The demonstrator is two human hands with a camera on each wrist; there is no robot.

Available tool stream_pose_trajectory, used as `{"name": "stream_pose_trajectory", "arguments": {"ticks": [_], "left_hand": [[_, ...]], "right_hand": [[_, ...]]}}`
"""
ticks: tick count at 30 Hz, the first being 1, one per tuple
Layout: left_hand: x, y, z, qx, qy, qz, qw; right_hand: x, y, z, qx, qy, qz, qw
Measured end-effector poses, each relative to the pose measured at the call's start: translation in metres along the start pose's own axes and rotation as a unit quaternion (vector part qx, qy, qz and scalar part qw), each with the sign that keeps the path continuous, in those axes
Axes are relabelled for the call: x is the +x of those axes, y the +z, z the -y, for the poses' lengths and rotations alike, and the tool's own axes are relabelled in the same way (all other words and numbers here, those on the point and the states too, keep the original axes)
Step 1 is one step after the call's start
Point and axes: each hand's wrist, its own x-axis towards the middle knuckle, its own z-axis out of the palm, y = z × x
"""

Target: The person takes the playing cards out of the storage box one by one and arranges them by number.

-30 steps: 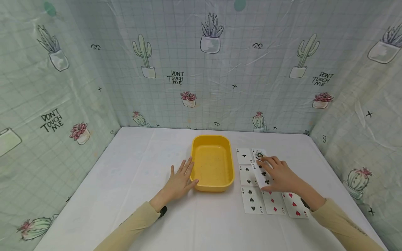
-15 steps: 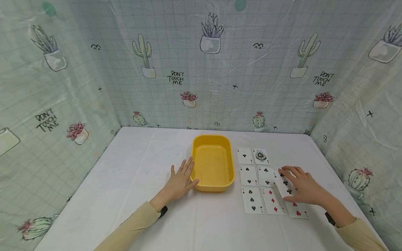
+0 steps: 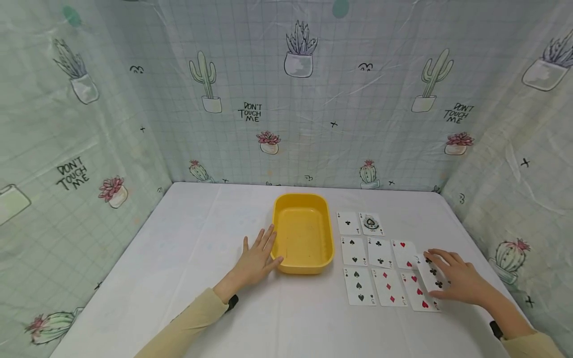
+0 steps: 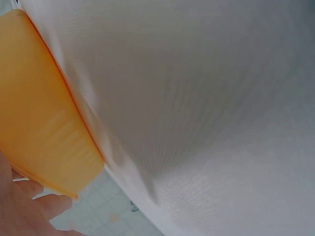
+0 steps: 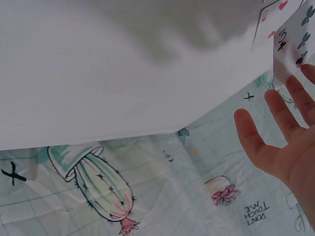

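My right hand pinches a three of clubs playing card between thumb and fingers, at the right end of the card rows. In the head view that card overlaps the three of hearts and lies just below the two of hearts. The right wrist view shows the same three of clubs tilted at the fingertips. My left hand has its fingers spread and touches the left side of the yellow tray; the left wrist view shows the fingers along the tray's edge.
Cards lie face up in rows right of the tray: ace of clubs, ace of spades, two of spades, two of clubs, three of spades, three of diamonds. A cactus-print cloth walls the white table.
My right hand has carried the three of clubs rightward and toward me, from over the two of clubs, past the two of hearts, which now shows fully. The left hand has stayed at the tray.
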Motion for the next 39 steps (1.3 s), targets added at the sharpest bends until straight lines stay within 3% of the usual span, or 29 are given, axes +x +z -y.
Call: {"name": "stream_pose_trajectory", "arguments": {"ticks": [6, 21, 39], "left_hand": [[0.000, -0.001, 0.000, -0.001, -0.002, 0.002, 1.0000], [0.000, -0.002, -0.001, -0.004, 0.006, -0.008, 0.9999], [0.002, 0.001, -0.001, 0.007, 0.008, -0.006, 0.9999]], "right_hand": [[-0.010, 0.005, -0.013, 0.011, 0.034, 0.044, 0.998], [-0.023, 0.018, -0.025, 0.047, 0.077, 0.097, 0.991], [-0.028, 0.024, -0.027, 0.081, 0.088, 0.117, 0.986]]}}
